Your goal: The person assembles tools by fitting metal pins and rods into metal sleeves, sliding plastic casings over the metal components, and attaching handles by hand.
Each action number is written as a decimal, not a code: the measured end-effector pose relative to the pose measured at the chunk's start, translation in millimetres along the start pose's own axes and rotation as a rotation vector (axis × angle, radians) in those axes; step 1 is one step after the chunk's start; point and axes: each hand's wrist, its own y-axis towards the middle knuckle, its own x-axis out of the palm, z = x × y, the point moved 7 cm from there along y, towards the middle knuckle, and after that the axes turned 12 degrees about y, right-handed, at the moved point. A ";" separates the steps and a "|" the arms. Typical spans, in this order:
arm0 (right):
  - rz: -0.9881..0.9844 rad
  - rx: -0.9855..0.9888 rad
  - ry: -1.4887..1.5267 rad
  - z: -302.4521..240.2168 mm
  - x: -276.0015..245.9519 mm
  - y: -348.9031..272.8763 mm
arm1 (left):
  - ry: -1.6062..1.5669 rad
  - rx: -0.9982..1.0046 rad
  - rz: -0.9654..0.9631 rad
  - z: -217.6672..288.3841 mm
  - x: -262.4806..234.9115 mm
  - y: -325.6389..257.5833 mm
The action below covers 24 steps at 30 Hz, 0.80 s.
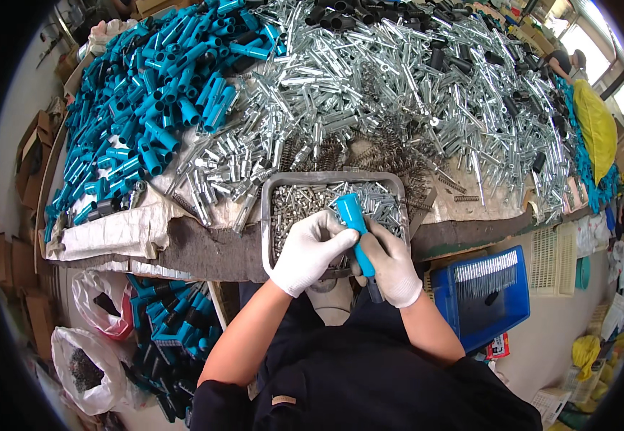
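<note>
The lower end of the blue handle [355, 228] was hidden inside the right hand [391, 262], and a dark tip was seen poking out below the fist; what it was could not be made out. The left hand [308, 250] was laid against the handle's left side, fingers curled onto it, so the grip there was pressed on the handle. The right grip was closed round it. Both hands were in white gloves. The handle was held tilted, its upper end over the grey metal tray [272, 188], just above the bench edge.

Counted: one handle in hand, one tray, two gloved hands, one blue crate [514, 310], two plastic bags [85, 370] on the floor at left. The small silver parts [299, 203] in the tray were too many and too small to count. Same for the blue sleeves [146, 108] heaped at far left, the silver metal tubes [369, 79] across the middle, and the dark springs [391, 154] behind the tray.

The bench [204, 251] was covered by a white sheet with a worn dark front edge. More blue sleeves were seen below it on the floor. A yellow sack [595, 122] was seen at far right, with windows beyond. The picture's rim was blacked out by the lens.
</note>
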 end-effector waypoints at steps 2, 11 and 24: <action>0.027 -0.024 0.025 2.2 1.8 -3.1 | 0.080 0.040 0.036 -4.7 -0.3 0.2; 0.093 0.002 0.408 11.5 3.5 -0.3 | 0.288 0.164 0.305 5.1 -12.2 -5.6; 0.076 -0.167 0.135 1.8 -4.3 -1.5 | 0.297 0.213 0.293 2.3 1.8 -2.9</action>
